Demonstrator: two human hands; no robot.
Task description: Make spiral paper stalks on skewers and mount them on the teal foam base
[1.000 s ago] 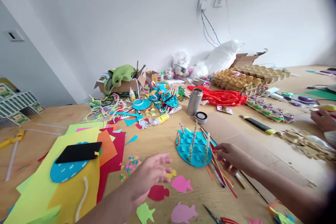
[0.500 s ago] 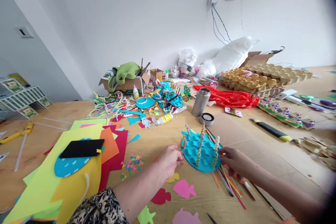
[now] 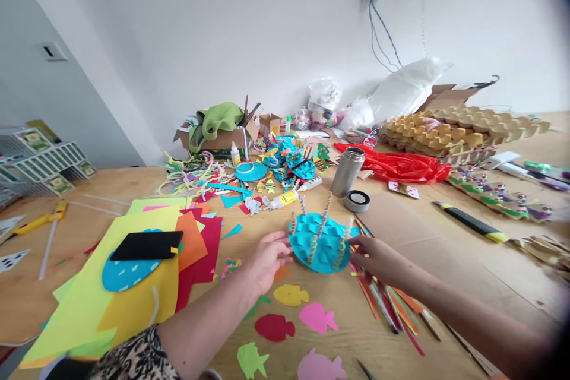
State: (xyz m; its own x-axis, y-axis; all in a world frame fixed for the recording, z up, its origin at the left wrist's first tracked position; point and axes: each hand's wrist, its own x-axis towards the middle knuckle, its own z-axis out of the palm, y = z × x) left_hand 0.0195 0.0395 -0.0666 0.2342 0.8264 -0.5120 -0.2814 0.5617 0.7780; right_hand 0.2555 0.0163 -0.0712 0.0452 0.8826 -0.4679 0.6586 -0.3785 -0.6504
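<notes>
A round blue paper disc (image 3: 318, 252) with raised cut flaps stands in front of me, with several coiled, twisted stalks (image 3: 321, 225) upright on it. My right hand (image 3: 367, 256) pinches its right edge between thumb and fingers. At the disc's left edge, my left hand (image 3: 269, 258) has its fingers apart and curved; whether the fingertips touch the rim I cannot tell. Below the disc lie paper fish: a yellow fish (image 3: 291, 295), a red fish (image 3: 275, 327), a pink fish (image 3: 317, 317) and a lime green fish (image 3: 252, 360). Paper strips and brushes (image 3: 392, 309) lie beneath my right hand.
A steel bottle (image 3: 347, 172) stands behind the disc, its lid (image 3: 357, 200) beside it. Glue bottles (image 3: 284, 199) lie further back. On the left are coloured sheets (image 3: 89, 285) under a black phone (image 3: 146, 246). A box cutter (image 3: 472, 222) and egg trays (image 3: 445, 130) are right.
The disc has moved left and slightly toward the back, with my right hand on it. My left hand has shifted left and its fingers have spread. The camera view has turned slightly.
</notes>
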